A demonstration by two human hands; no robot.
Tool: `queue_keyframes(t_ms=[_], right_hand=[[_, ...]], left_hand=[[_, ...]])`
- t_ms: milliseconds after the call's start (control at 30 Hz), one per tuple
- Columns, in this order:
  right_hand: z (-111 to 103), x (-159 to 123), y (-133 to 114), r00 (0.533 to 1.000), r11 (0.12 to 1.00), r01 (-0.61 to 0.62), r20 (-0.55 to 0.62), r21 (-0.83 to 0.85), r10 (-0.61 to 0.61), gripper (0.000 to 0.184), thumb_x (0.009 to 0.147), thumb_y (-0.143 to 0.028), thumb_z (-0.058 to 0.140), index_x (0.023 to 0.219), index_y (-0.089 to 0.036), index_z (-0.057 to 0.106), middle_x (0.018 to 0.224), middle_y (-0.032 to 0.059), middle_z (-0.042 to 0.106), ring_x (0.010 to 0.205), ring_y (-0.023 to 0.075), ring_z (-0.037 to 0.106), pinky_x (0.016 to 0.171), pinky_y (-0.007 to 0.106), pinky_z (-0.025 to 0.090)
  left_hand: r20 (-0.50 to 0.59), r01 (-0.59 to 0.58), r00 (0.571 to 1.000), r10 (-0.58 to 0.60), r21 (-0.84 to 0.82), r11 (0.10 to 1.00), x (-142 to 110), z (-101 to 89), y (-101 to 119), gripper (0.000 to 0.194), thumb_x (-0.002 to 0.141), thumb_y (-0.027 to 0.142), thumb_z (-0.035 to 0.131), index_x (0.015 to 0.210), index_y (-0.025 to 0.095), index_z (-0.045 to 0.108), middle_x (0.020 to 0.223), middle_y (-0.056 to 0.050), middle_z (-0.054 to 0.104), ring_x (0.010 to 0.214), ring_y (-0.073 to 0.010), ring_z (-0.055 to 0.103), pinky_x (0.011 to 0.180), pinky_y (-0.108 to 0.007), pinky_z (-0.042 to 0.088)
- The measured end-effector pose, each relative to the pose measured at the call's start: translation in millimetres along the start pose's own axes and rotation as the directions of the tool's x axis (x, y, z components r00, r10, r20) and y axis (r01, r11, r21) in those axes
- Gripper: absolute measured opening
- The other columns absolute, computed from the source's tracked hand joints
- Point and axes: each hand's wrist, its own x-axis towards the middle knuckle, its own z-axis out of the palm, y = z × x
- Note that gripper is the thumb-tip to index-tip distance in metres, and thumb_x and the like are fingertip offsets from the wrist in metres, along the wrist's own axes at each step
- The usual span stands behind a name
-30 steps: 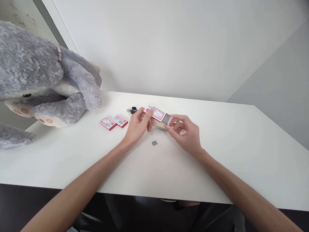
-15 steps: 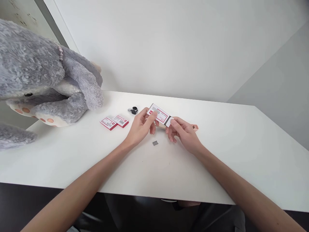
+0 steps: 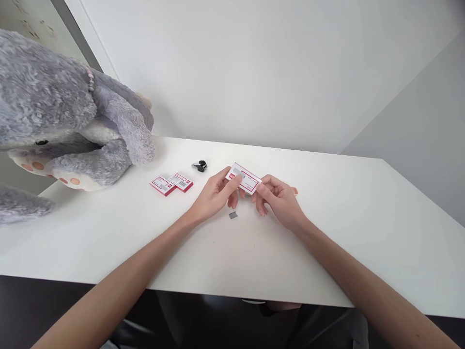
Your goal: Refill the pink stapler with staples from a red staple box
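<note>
A small red-and-white staple box (image 3: pixel 244 179) is held just above the white table (image 3: pixel 341 228) between both hands. My left hand (image 3: pixel 215 196) pinches its left end with thumb and fingers. My right hand (image 3: pixel 279 198) grips its right end, fingers curled round it. The box looks closed now, its inner tray no longer showing. A small grey strip of staples (image 3: pixel 233 215) lies loose on the table just below the hands.
Two more red-and-white staple boxes (image 3: pixel 171 184) lie side by side to the left. A small black and silver object (image 3: pixel 199 166) sits behind them. A big grey plush toy (image 3: pixel 61 121) fills the table's left end. White walls stand behind the table.
The box's grey inner tray stuck out on the right a second ago. My right hand has pushed it in, and the box has dropped slightly toward the table.
</note>
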Motion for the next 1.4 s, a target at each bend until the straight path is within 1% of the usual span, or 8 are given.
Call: queue_keyframes(t_ms=[133, 233, 367, 533, 933, 1167, 1267, 1400], right_hand=[[2, -2, 2, 1.0, 1.0, 0.001, 0.021, -0.011, -0.001, 0.042, 0.092, -0.064, 0.075, 0.09, -0.024, 0.062, 0.076, -0.0018, 0.073, 0.046, 0.0104, 0.058, 0.047, 0.028, 0.046], [6, -4, 5, 0.999, 0.998, 0.006, 0.045, -0.063, -0.003, 0.039, 0.093, -0.061, 0.075, 0.094, -0.023, 0.064, 0.079, -0.0007, 0.073, 0.05, 0.0113, 0.061, 0.051, 0.028, 0.047], [10, -7, 7, 0.996, 0.989, 0.005, 0.093, -0.149, 0.009, 0.033, 0.096, -0.056, 0.073, 0.093, -0.024, 0.065, 0.079, -0.0009, 0.072, 0.053, 0.0119, 0.062, 0.056, 0.03, 0.05], [12, -10, 10, 0.992, 0.962, 0.045, 0.127, -0.271, -0.011, 0.025, 0.1, -0.048, 0.069, 0.093, -0.024, 0.065, 0.077, -0.0011, 0.072, 0.054, 0.0128, 0.063, 0.058, 0.031, 0.051], [11, -10, 15, 0.984, 0.895, 0.153, 0.152, -0.418, -0.097, 0.02, 0.102, -0.042, 0.064, 0.09, -0.026, 0.065, 0.074, -0.0005, 0.072, 0.056, 0.0143, 0.062, 0.057, 0.031, 0.051], [11, -10, 16, 0.979, 0.872, 0.181, 0.169, -0.454, -0.116, 0.02, 0.102, -0.04, 0.062, 0.088, -0.026, 0.064, 0.073, 0.0005, 0.072, 0.061, 0.0167, 0.063, 0.057, 0.032, 0.051], [10, -10, 17, 0.972, 0.836, 0.219, 0.186, -0.504, -0.143, 0.018, 0.101, -0.037, 0.062, 0.087, -0.026, 0.064, 0.074, 0.0008, 0.071, 0.061, 0.0165, 0.061, 0.057, 0.032, 0.049], [7, -9, 21, 0.948, 0.769, 0.307, 0.253, -0.561, -0.194, 0.008, 0.099, -0.033, 0.066, 0.096, -0.026, 0.068, 0.079, 0.0004, 0.07, 0.059, 0.0145, 0.056, 0.057, 0.031, 0.047]], left_hand=[[-0.029, -0.017, 0.999, 0.015, -0.058, 0.998, 1, -1.6, 1, 0.045, 0.102, 0.063, 0.059, 0.089, 0.02, 0.062, 0.071, 0.0, 0.064, 0.053, -0.0125, 0.057, 0.059, -0.031, 0.049], [-0.2, -0.056, 0.978, 0.053, -0.009, 0.998, 4, -6.2, -2, 0.048, 0.099, 0.066, 0.06, 0.085, 0.021, 0.062, 0.074, -0.002, 0.063, 0.06, -0.0149, 0.058, 0.059, -0.032, 0.049], [-0.478, -0.079, 0.849, 0.225, 0.306, 0.949, 10, -22.1, -7, 0.045, 0.101, 0.063, 0.056, 0.08, 0.023, 0.058, 0.082, -0.003, 0.06, 0.081, -0.0199, 0.06, 0.075, -0.035, 0.052], [-0.431, -0.057, 0.739, 0.518, 0.726, 0.685, 14, -54.5, -18, 0.027, 0.095, 0.041, 0.062, 0.075, 0.023, 0.061, 0.101, -0.01, 0.063, 0.104, -0.0282, 0.057, 0.096, -0.048, 0.049], [-0.366, 0.11, 0.791, 0.49, 0.873, 0.474, 13, -100.1, -38, 0.019, 0.083, 0.027, 0.068, 0.064, 0.024, 0.066, 0.121, -0.01, 0.071, 0.124, -0.0395, 0.047, 0.109, -0.063, 0.038], [-0.51, 0.259, 0.708, 0.488, 0.831, 0.492, 16, -108.9, -50, 0.022, 0.09, 0.043, 0.071, 0.096, 0.024, 0.061, 0.114, -0.015, 0.062, 0.127, -0.0416, 0.047, 0.111, -0.062, 0.039], [-0.493, 0.227, 0.7, 0.517, 0.84, 0.494, 17, -107.2, -51, 0.018, 0.098, 0.039, 0.062, 0.104, 0.023, 0.059, 0.118, -0.016, 0.061, 0.126, -0.0398, 0.047, 0.113, -0.061, 0.038], [-0.377, 0.098, 0.754, 0.537, 0.874, 0.476, 17, -93.3, -46, 0.011, 0.102, 0.032, 0.054, 0.107, 0.023, 0.059, 0.122, -0.015, 0.064, 0.124, -0.0358, 0.05, 0.113, -0.058, 0.039]])
